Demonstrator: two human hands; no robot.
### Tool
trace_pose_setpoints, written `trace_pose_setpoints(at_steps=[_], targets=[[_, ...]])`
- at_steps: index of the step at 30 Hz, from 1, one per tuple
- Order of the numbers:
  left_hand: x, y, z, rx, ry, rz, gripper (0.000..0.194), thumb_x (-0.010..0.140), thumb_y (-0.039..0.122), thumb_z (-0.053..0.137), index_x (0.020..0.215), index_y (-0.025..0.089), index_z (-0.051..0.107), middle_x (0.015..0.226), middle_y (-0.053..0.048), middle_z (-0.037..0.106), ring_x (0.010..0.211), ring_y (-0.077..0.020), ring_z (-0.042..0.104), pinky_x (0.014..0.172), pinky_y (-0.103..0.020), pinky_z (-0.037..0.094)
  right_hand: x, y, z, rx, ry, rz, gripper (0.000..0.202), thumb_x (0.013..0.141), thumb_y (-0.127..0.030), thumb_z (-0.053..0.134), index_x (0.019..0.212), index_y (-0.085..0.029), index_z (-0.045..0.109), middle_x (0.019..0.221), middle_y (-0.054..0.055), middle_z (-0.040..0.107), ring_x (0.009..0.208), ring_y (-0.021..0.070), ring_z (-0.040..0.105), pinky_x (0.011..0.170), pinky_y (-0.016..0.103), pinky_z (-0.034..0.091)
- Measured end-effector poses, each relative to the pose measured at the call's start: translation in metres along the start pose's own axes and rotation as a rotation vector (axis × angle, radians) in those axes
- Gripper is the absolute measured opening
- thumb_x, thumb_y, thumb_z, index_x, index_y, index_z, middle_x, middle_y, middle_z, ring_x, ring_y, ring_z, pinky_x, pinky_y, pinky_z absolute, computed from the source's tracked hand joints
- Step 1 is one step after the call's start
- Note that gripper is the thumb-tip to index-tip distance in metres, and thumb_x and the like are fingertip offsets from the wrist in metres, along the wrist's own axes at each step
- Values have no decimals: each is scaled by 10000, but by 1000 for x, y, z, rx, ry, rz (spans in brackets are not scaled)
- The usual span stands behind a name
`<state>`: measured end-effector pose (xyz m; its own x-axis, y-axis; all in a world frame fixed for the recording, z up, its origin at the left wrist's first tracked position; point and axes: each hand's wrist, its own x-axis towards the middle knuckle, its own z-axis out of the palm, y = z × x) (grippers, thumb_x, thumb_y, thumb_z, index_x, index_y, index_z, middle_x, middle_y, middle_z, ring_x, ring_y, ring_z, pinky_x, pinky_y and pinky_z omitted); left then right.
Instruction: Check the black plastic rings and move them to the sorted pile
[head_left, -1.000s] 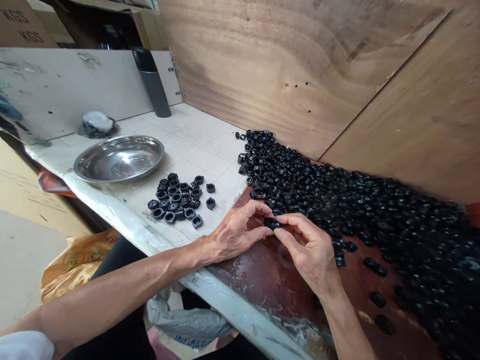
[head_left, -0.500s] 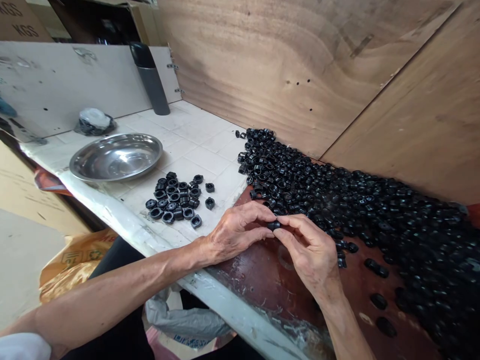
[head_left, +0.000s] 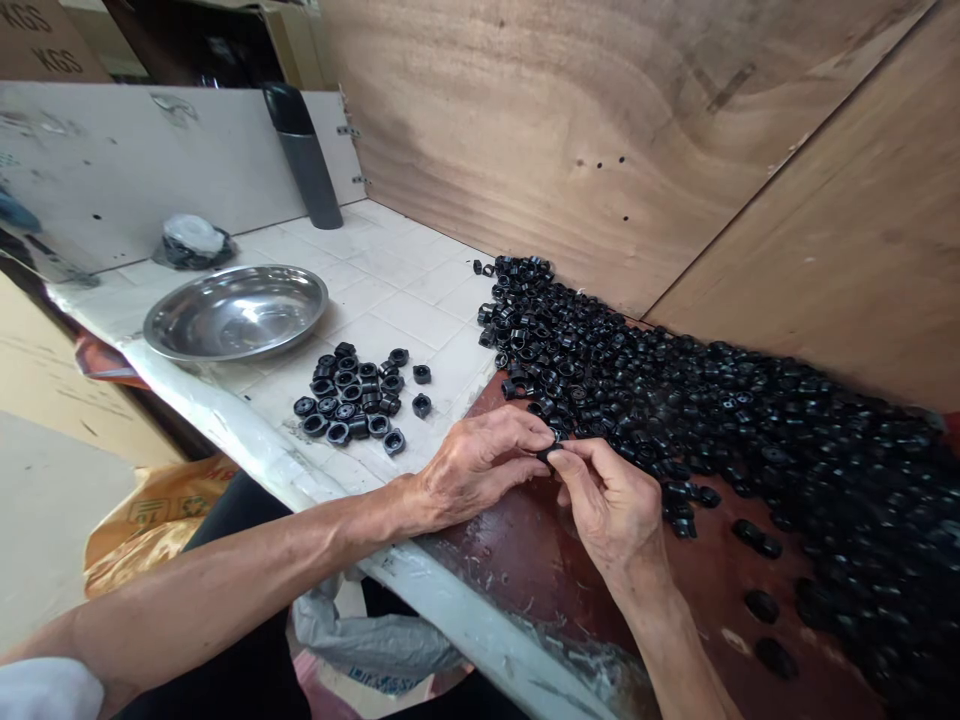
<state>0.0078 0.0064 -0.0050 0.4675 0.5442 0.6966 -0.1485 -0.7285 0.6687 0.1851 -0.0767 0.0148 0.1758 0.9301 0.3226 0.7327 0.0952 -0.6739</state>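
Between my two hands is a small black plastic part [head_left: 550,453], mostly covered by fingertips. My left hand [head_left: 484,465] pinches it from the left with thumb and fingers. From the right, thumb and index finger of my right hand [head_left: 611,500] press on the same part. Both hands hover over the reddish-brown board [head_left: 517,540]. Left of them, a small group of black ring-shaped parts [head_left: 352,395] lies on the white tabletop. Beyond and to the right spreads a large heap of similar black parts [head_left: 637,385].
A shallow steel bowl [head_left: 236,312] stands on the white tabletop [head_left: 405,300]. Behind it are a dark bottle [head_left: 306,160] and a plastic-wrapped bundle [head_left: 193,243]. A plywood panel [head_left: 562,130] rises at the back. Several loose parts lie on the board at the right.
My right hand has turned slightly, its fingers curling more and its thumb shifting on the small black part. My left hand keeps its pinch. The view has moved very slightly.
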Motion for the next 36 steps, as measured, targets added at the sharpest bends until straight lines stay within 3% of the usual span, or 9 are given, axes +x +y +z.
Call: trace_pose_setpoints(at_steps=[2, 6, 9, 13, 16, 21, 26, 32, 36], targets=[[0, 1, 1, 2, -12, -21, 195, 903, 174, 732, 1096, 161, 705, 1065, -113, 755, 993, -186, 736, 871, -314, 635, -2, 1, 3, -25, 14, -31, 321, 995, -485, 582, 845, -233, 712, 686, 22, 721, 586, 154, 667, 526, 233, 458], [-1, 1, 3, -3, 9, -84, 193, 893, 218, 753, 1076, 166, 718, 1061, -103, 768, 988, -188, 749, 864, -302, 644, -3, -3, 3, 83, 94, -71, 211, 987, -400, 620, 1072, -221, 692, 870, 49, 746, 709, 173, 703, 659, 257, 544], [-1, -1, 2, -24, 32, -115, 214, 885, 231, 763, 1083, 162, 720, 1074, -106, 768, 1007, -194, 750, 873, -305, 645, -2, -5, -1, 133, 29, -109, 192, 985, -366, 613, 1096, -232, 693, 949, 56, 742, 822, 193, 717, 751, 277, 564], [-1, -2, 2, -52, 11, -71, 208, 888, 208, 759, 1082, 152, 712, 1078, -111, 768, 1013, -191, 744, 895, -308, 634, -1, -4, -5, 19, -34, -19, 287, 1007, -435, 566, 867, -227, 707, 635, 2, 662, 573, 149, 626, 578, 233, 475], [0, 0, 2, -59, -38, -83, 217, 884, 210, 762, 1086, 147, 711, 1072, -115, 769, 1010, -198, 741, 903, -320, 627, -1, -5, -5, -126, -14, -14, 471, 1039, -464, 482, 670, -220, 642, 598, 25, 643, 526, 135, 566, 542, 236, 408], [4, 4, 1, -137, 22, -228, 204, 873, 212, 770, 1056, 132, 729, 1039, -107, 758, 951, -194, 741, 857, -307, 626, -2, -10, -5, -5, -14, 13, 378, 1024, -474, 471, 1176, -219, 705, 714, 29, 721, 633, 187, 665, 592, 252, 482], [5, 5, 1, -181, 31, -303, 198, 864, 191, 771, 1051, 135, 734, 1038, -98, 743, 932, -187, 735, 844, -304, 624, -2, -9, -7, -18, -47, 41, 504, 998, -523, 506, 604, -227, 611, 559, 14, 620, 511, 139, 556, 512, 230, 415], [4, 4, 0, -199, 36, -323, 195, 876, 209, 759, 1060, 149, 728, 1056, -95, 734, 948, -189, 734, 860, -313, 626, -1, -9, -8, 66, -56, 55, 411, 951, -539, 570, 701, -229, 672, 585, -6, 628, 532, 140, 576, 505, 223, 433], [2, 2, 0, -179, 19, -292, 197, 889, 216, 746, 1067, 140, 714, 1070, -105, 736, 961, -195, 737, 859, -313, 625, 1, -9, -6, 119, -17, 71, 306, 906, -522, 643, 926, -229, 727, 737, 18, 721, 626, 161, 656, 563, 230, 492]])
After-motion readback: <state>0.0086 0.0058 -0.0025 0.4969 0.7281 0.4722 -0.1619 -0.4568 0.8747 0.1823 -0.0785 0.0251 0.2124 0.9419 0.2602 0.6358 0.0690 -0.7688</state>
